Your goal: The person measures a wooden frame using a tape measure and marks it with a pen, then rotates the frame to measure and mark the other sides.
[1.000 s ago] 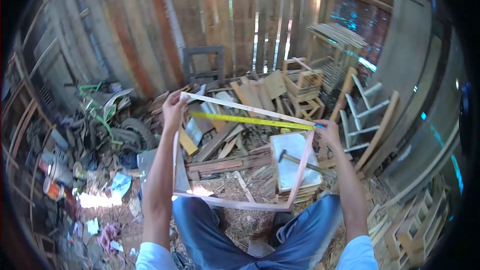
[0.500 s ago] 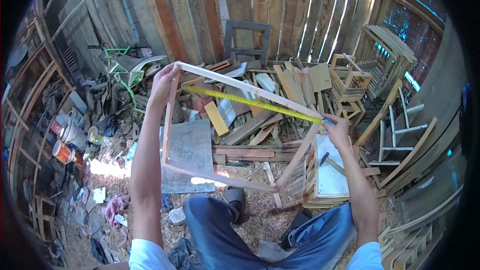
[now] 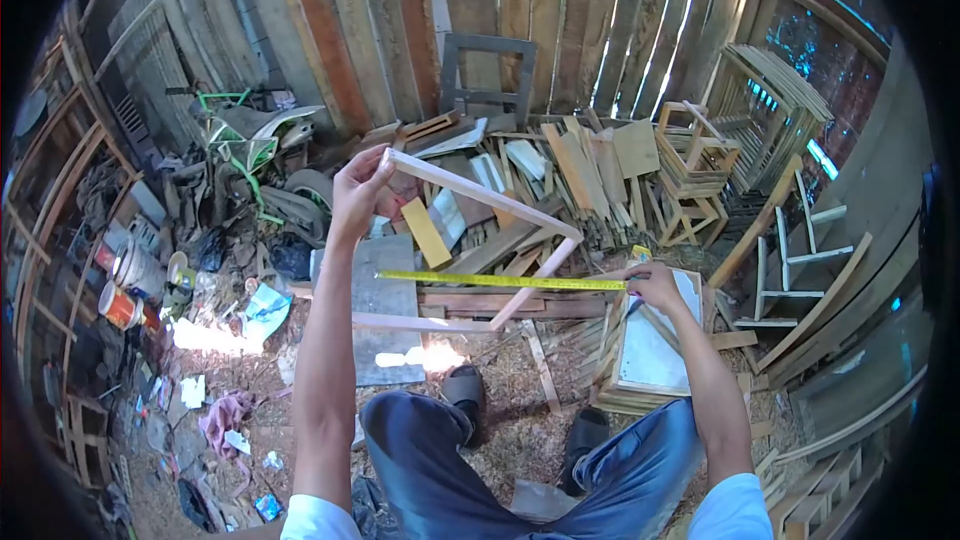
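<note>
My left hand (image 3: 362,190) grips a light wooden frame (image 3: 480,194) by its upper left corner, and the frame hangs tilted in front of me. Its left part is hidden behind my left arm. My right hand (image 3: 655,288) is closed around a tape measure with a yellow case, whose long yellow blade (image 3: 500,281) sticks out to the left. The blade's free end lies inside the frame's outline in view, apart from my left hand. Below my right hand is a white board (image 3: 650,350) on a wooden stack, with a wooden handle (image 3: 658,328) partly showing.
Scrap boards (image 3: 580,165) are heaped against the plank wall. Stacked wooden frames (image 3: 700,165) stand at the right, near a pale slatted piece (image 3: 790,263). A grey sheet (image 3: 395,340) lies on the floor. Buckets (image 3: 125,302) and litter are at the left.
The frame has swung left and lower, with my left hand still on its corner. My right hand has left the frame's right corner and moved down with the tape measure, its blade now nearly level.
</note>
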Demonstrator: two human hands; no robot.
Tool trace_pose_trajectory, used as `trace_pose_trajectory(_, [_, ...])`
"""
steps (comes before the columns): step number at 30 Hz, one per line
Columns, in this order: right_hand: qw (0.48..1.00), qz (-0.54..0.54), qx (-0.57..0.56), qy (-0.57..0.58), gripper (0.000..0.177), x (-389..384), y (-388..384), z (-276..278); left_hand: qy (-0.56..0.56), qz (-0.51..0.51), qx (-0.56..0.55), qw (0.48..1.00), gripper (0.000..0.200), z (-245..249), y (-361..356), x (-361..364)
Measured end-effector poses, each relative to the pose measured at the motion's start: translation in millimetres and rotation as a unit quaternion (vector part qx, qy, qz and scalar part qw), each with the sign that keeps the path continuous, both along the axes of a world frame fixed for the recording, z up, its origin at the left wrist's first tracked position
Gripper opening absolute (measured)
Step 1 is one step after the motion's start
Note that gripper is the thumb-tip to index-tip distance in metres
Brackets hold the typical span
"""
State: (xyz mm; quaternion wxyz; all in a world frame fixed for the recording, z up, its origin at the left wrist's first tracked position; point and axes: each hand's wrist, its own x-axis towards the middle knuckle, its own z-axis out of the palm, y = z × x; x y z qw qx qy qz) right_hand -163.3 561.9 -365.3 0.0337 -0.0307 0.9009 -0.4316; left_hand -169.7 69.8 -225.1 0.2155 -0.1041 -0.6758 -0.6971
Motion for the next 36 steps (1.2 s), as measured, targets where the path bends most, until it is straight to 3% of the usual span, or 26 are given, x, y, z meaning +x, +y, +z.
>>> trace_pose_trajectory(4, [0.981, -0.072, -0.104, -0.144, 0.026, 14, 15, 24, -0.003, 0.024, 0.037, 0.999, 0.036, -14, 1, 7])
trace_pose_trajectory(6, [0.977, -0.074, -0.129, -0.152, 0.025, 16, 18, 27, -0.011, 0.042, 0.09, 0.995, 0.036, -25, 2, 17])
trace_pose_trajectory(9, [0.981, -0.064, -0.167, -0.078, 0.027, 11, 7, 24, -0.008, 0.048, 0.135, 0.99, 0.036, -60, -7, 20])
trace_pose_trajectory(12, [0.992, -0.041, -0.107, -0.055, 0.025, -5, -5, 20, -0.016, 0.068, 0.184, 0.98, 0.037, -105, -27, 16])
trace_pose_trajectory(19, [0.999, 0.009, 0.026, -0.036, 0.018, -23, -18, 51, -0.109, 0.156, 0.107, 0.976, 0.035, -130, -41, 33])
trace_pose_trajectory(22, [0.99, -0.054, -0.028, -0.13, 0.02, -24, -29, 73, -0.122, 0.129, 0.128, 0.976, 0.035, -137, -47, 38])
trace_pose_trajectory(26, [0.996, 0.018, -0.026, -0.078, 0.021, -50, -31, 55, -0.131, 0.1, 0.183, 0.969, 0.034, -143, -54, 43])
trace_pose_trajectory(30, [0.999, -0.007, -0.008, -0.048, 0.02, -63, -41, 46, -0.116, 0.084, 0.229, 0.963, 0.033, -146, -59, 30])
trace_pose_trajectory(32, [1.0, -0.006, -0.007, -0.028, 0.019, -69, -42, 34, -0.107, 0.017, 0.32, 0.941, 0.033, -150, -59, 19])
trace_pose_trajectory(33, [0.999, -0.02, -0.034, -0.018, 0.019, -69, -45, 31, -0.101, 0.073, 0.231, 0.965, 0.031, -143, -51, 19])
trace_pose_trajectory(34, [0.998, -0.036, -0.059, -0.006, 0.019, -68, -47, 31, -0.101, 0.067, 0.229, 0.966, 0.031, -146, -48, 15])
trace_pose_trajectory(36, [0.997, -0.019, -0.043, 0.055, 0.018, -81, -41, 10, -0.071, 0.177, 0.127, 0.973, 0.029, -153, -42, 0])
